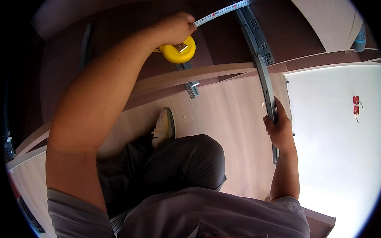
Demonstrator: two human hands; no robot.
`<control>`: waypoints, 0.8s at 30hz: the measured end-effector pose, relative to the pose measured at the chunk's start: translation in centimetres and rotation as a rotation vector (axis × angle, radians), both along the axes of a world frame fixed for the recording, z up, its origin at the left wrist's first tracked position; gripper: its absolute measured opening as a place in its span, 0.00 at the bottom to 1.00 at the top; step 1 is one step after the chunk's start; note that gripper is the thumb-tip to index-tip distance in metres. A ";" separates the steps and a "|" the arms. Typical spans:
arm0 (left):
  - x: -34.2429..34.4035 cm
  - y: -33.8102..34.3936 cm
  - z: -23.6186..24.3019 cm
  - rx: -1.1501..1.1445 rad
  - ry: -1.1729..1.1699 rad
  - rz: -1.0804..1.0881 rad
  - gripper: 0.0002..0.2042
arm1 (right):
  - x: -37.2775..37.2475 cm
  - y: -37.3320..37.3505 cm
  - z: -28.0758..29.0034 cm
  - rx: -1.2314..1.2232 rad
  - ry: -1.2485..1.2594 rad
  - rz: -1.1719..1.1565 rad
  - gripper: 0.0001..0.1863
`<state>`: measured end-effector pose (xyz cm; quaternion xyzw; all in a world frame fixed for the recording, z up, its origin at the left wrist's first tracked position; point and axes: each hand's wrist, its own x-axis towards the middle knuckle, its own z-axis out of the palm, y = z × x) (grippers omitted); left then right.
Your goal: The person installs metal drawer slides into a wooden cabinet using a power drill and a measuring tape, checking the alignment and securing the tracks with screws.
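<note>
My left hand (180,29) reaches to the upper middle, its fingers closed on a tape measure. The yellow case (183,55) hangs at that hand, and the white tape blade (224,11) runs out to the upper right, across the top of a grey metal drawer slide (262,72). This slide lies inside the dark cabinet and its long rail comes out past the cabinet's front edge toward me. My right hand (281,130) is wrapped round the rail near its close end. The blade's far end is out of sight at the upper rim.
The cabinet's pale front edge (205,71) crosses the middle. Another metal slide (191,88) pokes out below it, and a further rail (86,45) sits at the left. A white panel (333,135) with a red piece (356,106) stands right. My shoe (163,126) rests on the wood-look floor (242,159).
</note>
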<state>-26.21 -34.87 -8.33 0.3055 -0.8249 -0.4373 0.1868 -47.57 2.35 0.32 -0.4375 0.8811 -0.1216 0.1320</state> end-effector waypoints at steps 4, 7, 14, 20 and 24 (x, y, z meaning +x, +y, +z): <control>0.0 0.0 -0.1 -0.035 0.001 0.009 0.13 | 0.0 0.0 -0.1 -0.006 0.006 0.000 0.36; -0.1 0.1 0.0 -0.033 0.000 0.014 0.13 | -0.1 0.1 -0.2 -0.015 0.000 -0.002 0.36; 0.1 0.4 0.6 -0.130 -0.050 0.045 0.13 | 0.1 0.1 0.2 -0.094 0.081 0.122 0.37; 0.1 0.9 1.1 -0.277 -0.106 0.081 0.12 | 3.3 -0.1 1.7 -0.282 0.303 0.324 0.36; 0.1 1.1 1.2 -0.290 -0.129 0.067 0.12 | 3.5 -0.2 2.4 -0.330 0.406 0.379 0.35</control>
